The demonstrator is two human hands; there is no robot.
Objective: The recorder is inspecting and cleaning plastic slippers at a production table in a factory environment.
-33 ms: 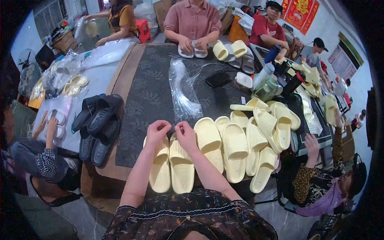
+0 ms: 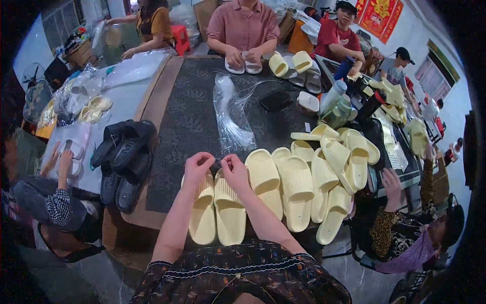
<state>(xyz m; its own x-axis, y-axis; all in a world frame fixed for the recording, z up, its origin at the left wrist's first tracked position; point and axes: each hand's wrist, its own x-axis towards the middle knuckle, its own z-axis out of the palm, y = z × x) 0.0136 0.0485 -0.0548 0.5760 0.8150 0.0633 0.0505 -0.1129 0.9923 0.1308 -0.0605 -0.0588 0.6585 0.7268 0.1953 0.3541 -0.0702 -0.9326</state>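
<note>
My left hand (image 2: 198,168) and my right hand (image 2: 235,171) are close together, fingertips pinched, over the toe ends of a pair of pale yellow slide slippers. The left slipper (image 2: 202,225) and the right slipper (image 2: 231,227) lie side by side, soles down, with ribbed straps partly behind my hands. A thin clear strand seems to run between my fingertips, very faint. Beyond them lies a clear plastic bag (image 2: 230,114) holding a bundle of thin clear strands. Right beside my right hand rests another yellow slipper (image 2: 263,175).
Several yellow slippers (image 2: 329,172) crowd the table's right side. Black slippers (image 2: 126,162) are stacked at left. Bottles (image 2: 338,104), a white-lidded container (image 2: 309,101) and a black wallet-like item (image 2: 275,101) stand or lie farther back. Co-workers surround the table; one across handles white slippers (image 2: 243,66).
My hands and the slippers keep almost the same places. At the right, a co-worker's raised hand has shifted slightly.
</note>
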